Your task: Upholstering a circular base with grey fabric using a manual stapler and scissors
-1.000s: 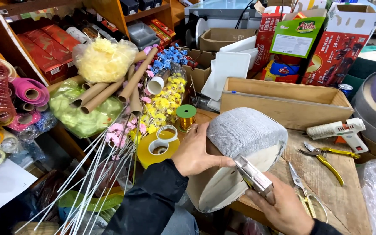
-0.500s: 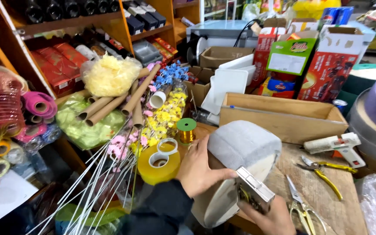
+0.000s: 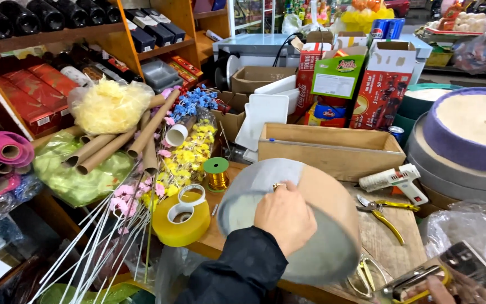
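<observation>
Round drum-shaped form (image 3: 333, 194), tipped on edge over the near side of the wooden worktable (image 3: 409, 247), between a yellow tape roll (image 3: 182, 222) and yellow-handled pliers (image 3: 382, 217). Left hand (image 3: 285, 217) laid flat on the form's upper face, fingers extended and pressing rather than curled round anything; ringed finger toward the rim. Right hand (image 3: 442, 291), low at the frame's corner and largely cut off, wrapped round a metal stapler (image 3: 468, 270), well apart from the form. Judged step: grey covering being held smooth against the form, fastening tool in reserve. Any fastening would call for a taut, wrinkle-free cover and the stapler's nose brought to the rim. Form's look: tan, cardboard-like side wall, pale grey fabric across face and lower edge, outline motion-blurred.
</observation>
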